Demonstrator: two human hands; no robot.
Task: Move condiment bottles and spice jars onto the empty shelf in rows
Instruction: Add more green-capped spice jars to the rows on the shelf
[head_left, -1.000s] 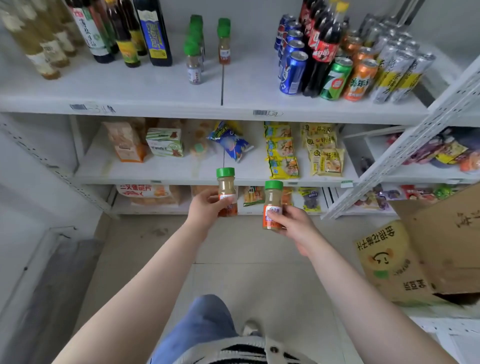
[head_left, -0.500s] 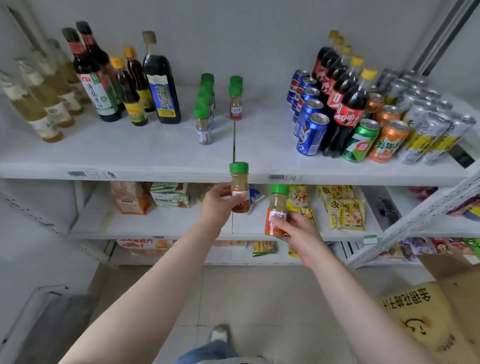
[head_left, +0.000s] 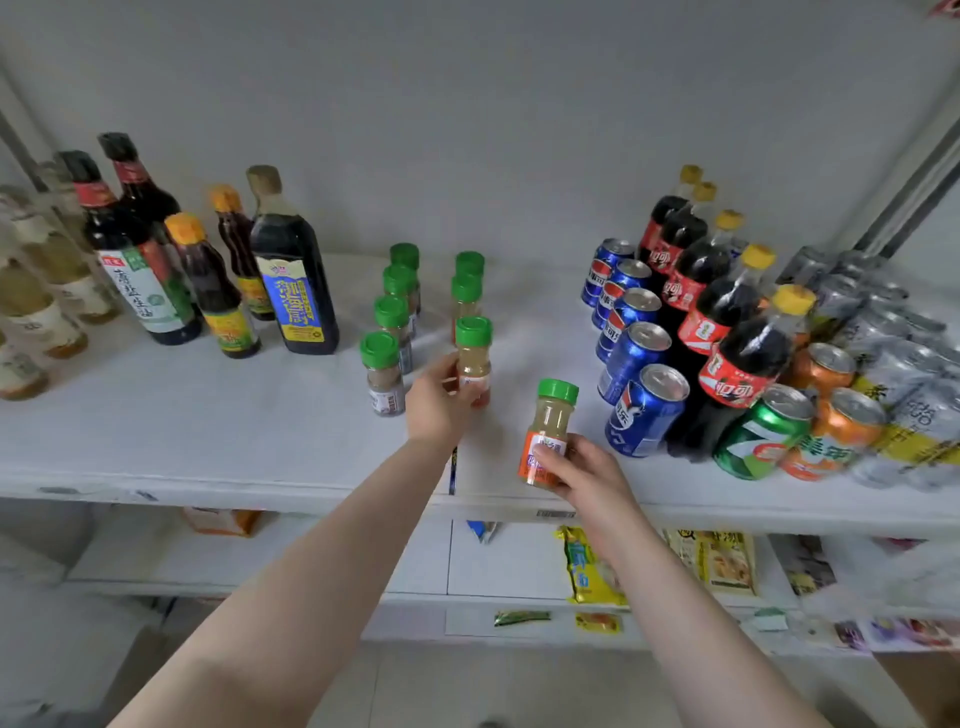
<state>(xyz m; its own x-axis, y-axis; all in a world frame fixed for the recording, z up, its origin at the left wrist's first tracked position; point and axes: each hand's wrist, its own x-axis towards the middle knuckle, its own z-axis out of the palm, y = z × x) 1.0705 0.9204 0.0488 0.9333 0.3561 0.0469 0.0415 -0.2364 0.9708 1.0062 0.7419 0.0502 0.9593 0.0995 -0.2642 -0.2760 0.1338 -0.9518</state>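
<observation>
While the person is standing right up at the white shelf (head_left: 156, 441), both hands are busy with spice jars. The left hand (head_left: 439, 402) is gripping a green-capped jar (head_left: 474, 358) around its lower half, holding it upright at the front of the right-hand jar row (head_left: 467, 283), just beside the front jar of the left row (head_left: 383, 374). I can't tell if its base is actually touching the shelf. The right hand (head_left: 582, 475) is wrapping its fingers around the orange label of a second jar (head_left: 548, 431), holding it tilted slightly over the shelf's front edge, near the blue cans (head_left: 631, 358). Dark sauce bottles (head_left: 296, 270) are sitting off to the left with pale ones (head_left: 31, 306) beyond them. Cola bottles (head_left: 727, 312) and more cans (head_left: 831, 415) are crowding the right end. Snack packets (head_left: 589, 566) are lying on the lower shelf.
</observation>
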